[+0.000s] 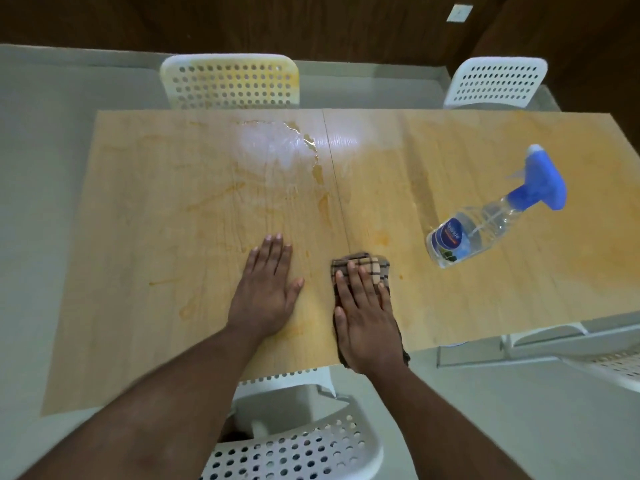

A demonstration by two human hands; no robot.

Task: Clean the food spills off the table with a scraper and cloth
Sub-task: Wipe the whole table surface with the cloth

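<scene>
The counter [485, 161] is a long pale wood-grain top with a seam running from its far edge to its near edge just right of the middle. Orange-yellow smears streak much of its left half, and a wet patch [277, 143] with a glare on it lies near the far edge, left of the seam, with small yellowish puddles along its right rim. Four white perforated chairs stand around it: one [230, 83] across on the far side, stained yellow on its back, one [497, 81] at the far right, one [301, 441] at the near edge beneath the arms, and part of one [609, 365] at the right. A spray bottle [491, 216], clear with a blue trigger head and a blue label, stands on the right half, well apart from both hands. The left hand [266, 289] lies flat on the bare top left of the seam, fingers straight and together, gripping nothing. The right hand [363, 313] presses flat on the cloth [367, 265], fingers straight. The cloth is a brown checked rag, bunched under that palm near the near edge, just right of the seam, its far end showing past the fingertips.
</scene>
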